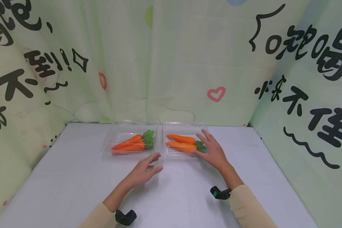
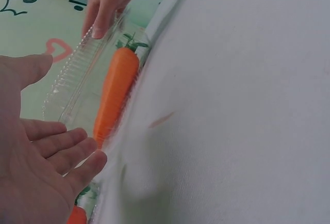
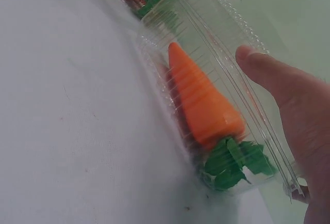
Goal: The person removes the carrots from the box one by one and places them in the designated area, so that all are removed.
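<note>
Two clear plastic clamshell boxes stand side by side at the table's far edge. Orange carrots with green tops, two of them, lie in the left box (image 1: 106, 139); two more carrots (image 1: 180, 143) are inside the right box (image 1: 164, 130). My right hand (image 1: 212, 151) grips the right end of the right box, thumb along its front and fingers around its side and back. In the right wrist view, one carrot (image 3: 201, 97) shows through the ribbed wall. My left hand (image 1: 144, 169) hovers before the gap between the boxes, fingers extended and holding nothing.
A white-covered table (image 1: 182, 196) spreads out in front of the boxes. Behind it and along both sides hangs a pale green curtain (image 1: 176, 63) with black lettering and a pink heart. A black wrist device (image 1: 126, 218) is on each arm.
</note>
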Available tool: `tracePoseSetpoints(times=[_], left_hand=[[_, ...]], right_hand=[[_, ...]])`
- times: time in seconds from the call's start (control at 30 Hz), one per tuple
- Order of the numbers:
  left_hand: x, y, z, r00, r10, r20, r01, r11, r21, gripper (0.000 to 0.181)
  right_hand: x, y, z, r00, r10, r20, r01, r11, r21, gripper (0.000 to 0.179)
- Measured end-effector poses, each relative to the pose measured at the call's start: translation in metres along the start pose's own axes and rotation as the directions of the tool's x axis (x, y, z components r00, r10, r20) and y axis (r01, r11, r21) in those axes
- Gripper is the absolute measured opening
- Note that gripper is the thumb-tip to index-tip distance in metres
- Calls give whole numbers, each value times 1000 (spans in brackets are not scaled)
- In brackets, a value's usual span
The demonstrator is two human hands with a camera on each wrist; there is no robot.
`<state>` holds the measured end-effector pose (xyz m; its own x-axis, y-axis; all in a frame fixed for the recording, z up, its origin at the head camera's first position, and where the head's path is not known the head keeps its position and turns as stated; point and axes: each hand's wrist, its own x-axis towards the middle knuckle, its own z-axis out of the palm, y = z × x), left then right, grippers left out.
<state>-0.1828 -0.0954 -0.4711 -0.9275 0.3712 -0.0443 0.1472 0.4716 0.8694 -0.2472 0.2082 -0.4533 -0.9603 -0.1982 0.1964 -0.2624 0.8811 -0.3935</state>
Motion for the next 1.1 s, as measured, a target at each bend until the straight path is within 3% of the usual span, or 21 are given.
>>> tracePoseSetpoints(times=[0.5,0.8,1.1], left_hand=[[1,-2,3,1000,-8,-28,8,1000,-15,56],[3,-5,7,999,-46,-5,46,998,-34,55],[7,-5,12,997,-71,13,72,993,-90,62]], right_hand=[[-1,-2,1,999,38,-18,-37,998,42,74],[-3,2,3,997,-18,-68,19,1000,13,75],[-6,6,5,997,-49,-60,50,999,14,86]])
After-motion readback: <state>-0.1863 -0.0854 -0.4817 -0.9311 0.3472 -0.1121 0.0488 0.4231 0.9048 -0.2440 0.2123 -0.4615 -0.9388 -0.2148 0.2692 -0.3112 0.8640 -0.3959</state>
